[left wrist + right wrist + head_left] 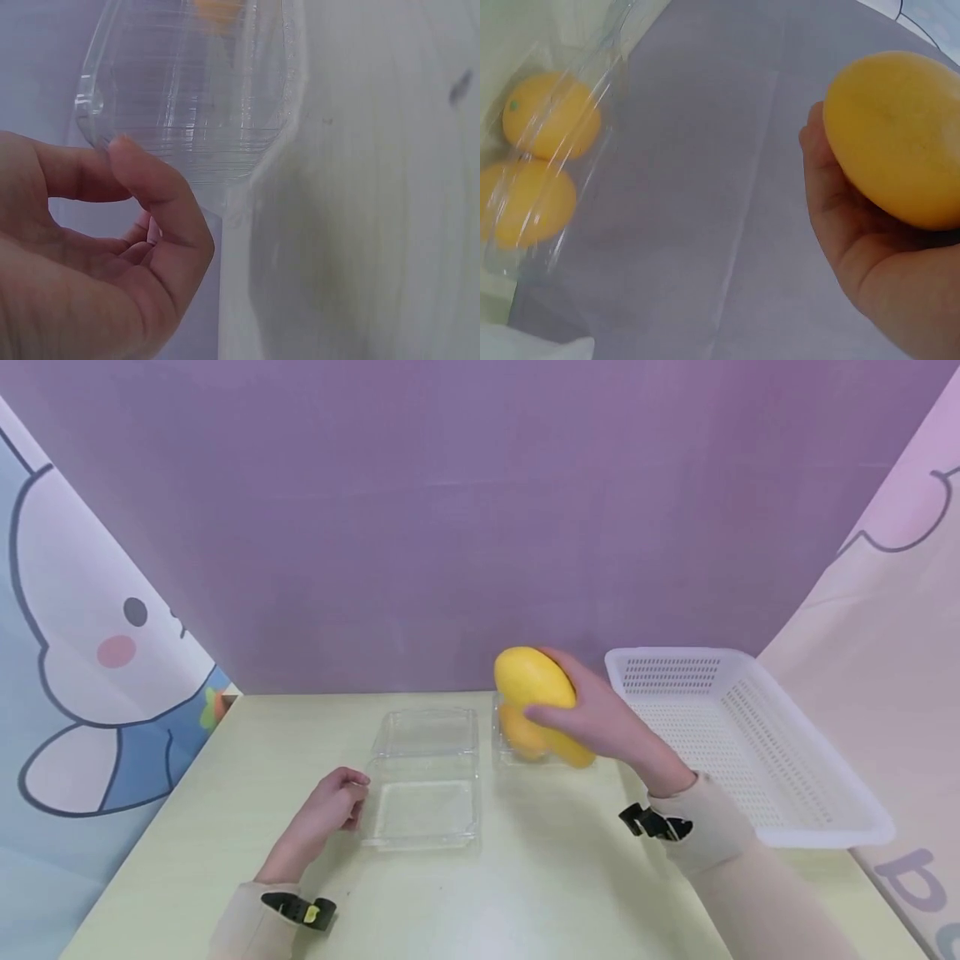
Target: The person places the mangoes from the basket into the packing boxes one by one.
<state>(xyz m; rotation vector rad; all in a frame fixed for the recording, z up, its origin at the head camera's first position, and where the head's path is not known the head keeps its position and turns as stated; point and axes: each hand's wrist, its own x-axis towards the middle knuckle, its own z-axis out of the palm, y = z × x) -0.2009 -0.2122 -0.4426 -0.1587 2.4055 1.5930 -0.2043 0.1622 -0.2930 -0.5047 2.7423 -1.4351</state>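
My right hand (600,706) holds a yellow mango (528,677) in the air, fingers and thumb wrapped round it, as the mango (900,139) in the right wrist view also shows. Below it, a clear plastic box (506,756) holds two orange-yellow fruits (551,116), seen through its wall. To the left lies a second clear plastic clamshell (420,814), its lid folded back flat. At that clamshell's left edge is my left hand (326,810). In the left wrist view, thumb and forefinger pinch the rim of the clamshell (187,97).
A white perforated plastic basket (750,760) stands at the right of the pale table (450,910). A purple backdrop (450,527) rises behind the table. Printed cloths (112,693) hang at both sides.
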